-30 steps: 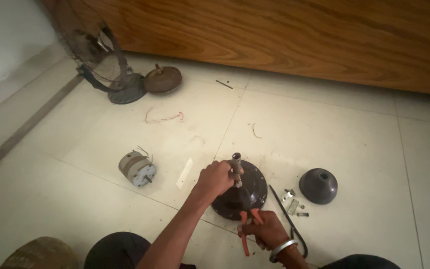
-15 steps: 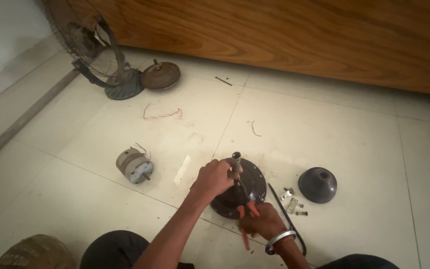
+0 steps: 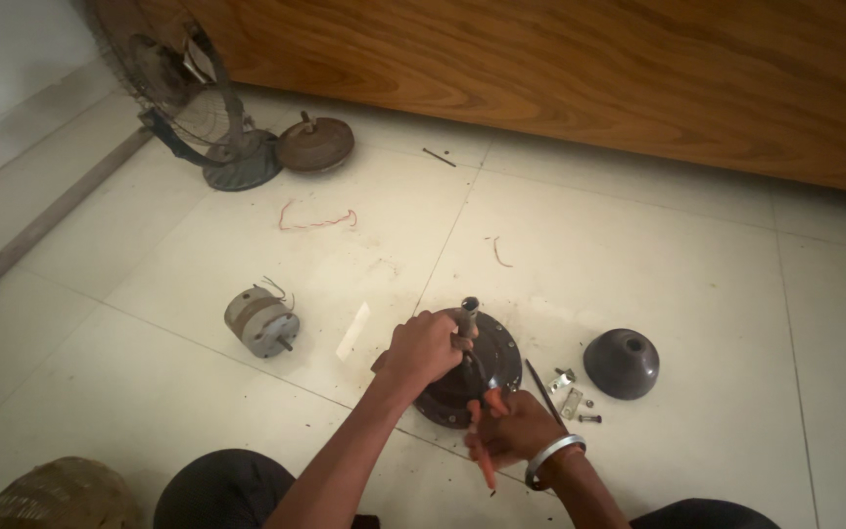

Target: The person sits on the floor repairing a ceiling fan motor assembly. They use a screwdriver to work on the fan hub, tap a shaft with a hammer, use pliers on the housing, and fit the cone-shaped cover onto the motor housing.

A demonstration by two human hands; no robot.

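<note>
Hands, two: left hand (image 3: 423, 351) on one motor shaft (image 3: 466, 323), right hand (image 3: 513, 431) around orange-handled pliers (image 3: 485, 441).

Not much gear on this person tbh. Both forearms are bare, no sleeves showing anywhere up to the frame edge. The right hand (image 3: 511, 431) has a plain silvery metal bangle (image 3: 552, 460) round the wrist, sitting at about 4 o'clock from the knuckles. The left hand (image 3: 423, 351) has nothing on it, no ring or watch. Dark trousers cover the knee (image 3: 212, 488) down at 7 o'clock of the frame.
</note>
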